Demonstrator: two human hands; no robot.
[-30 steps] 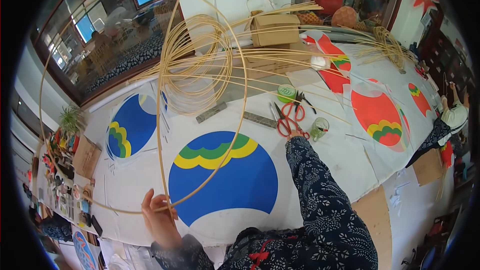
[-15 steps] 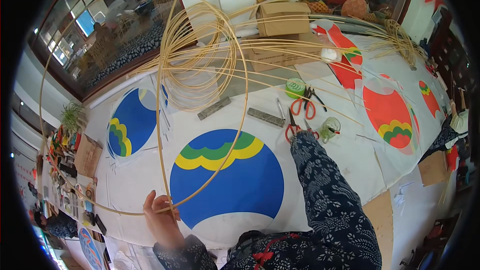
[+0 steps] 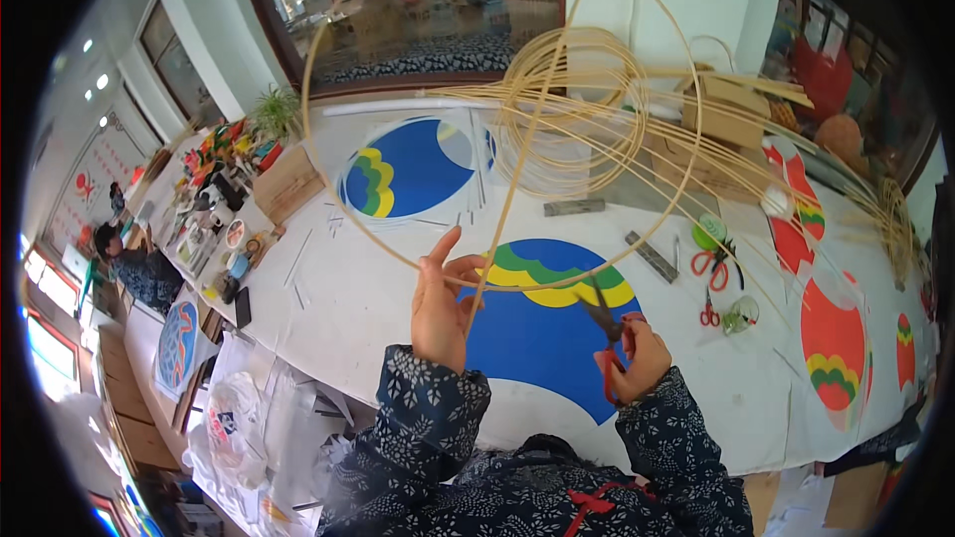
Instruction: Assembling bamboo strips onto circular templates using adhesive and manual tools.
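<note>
A thin bamboo strip [image 3: 699, 109] is bent into a large upright hoop, and its ends cross low down. My left hand [image 3: 441, 313] pinches it at that crossing, where one end slants on past the fingers. In my right hand [image 3: 645, 363] are red-handled scissors [image 3: 600, 310], blades parted and pointing up and away, close to the hoop's lower edge. Beneath both hands, a round blue piece [image 3: 537, 358] with a green and yellow scalloped band lies flat on the white-covered table [image 3: 378, 338].
A coil of bamboo strips [image 3: 517, 134] lies at the back beside cardboard boxes [image 3: 721, 114]. Two grey blocks [image 3: 652, 257], more scissors [image 3: 709, 310] and a glass jar [image 3: 740, 315] are to the right. Red pieces [image 3: 831, 333] lie farther right. A person [image 3: 144, 264] sits at far left.
My right hand has lifted the scissors off the table and brought them beside the hoop. My left hand still holds the hoop. The view has swung to the left.
</note>
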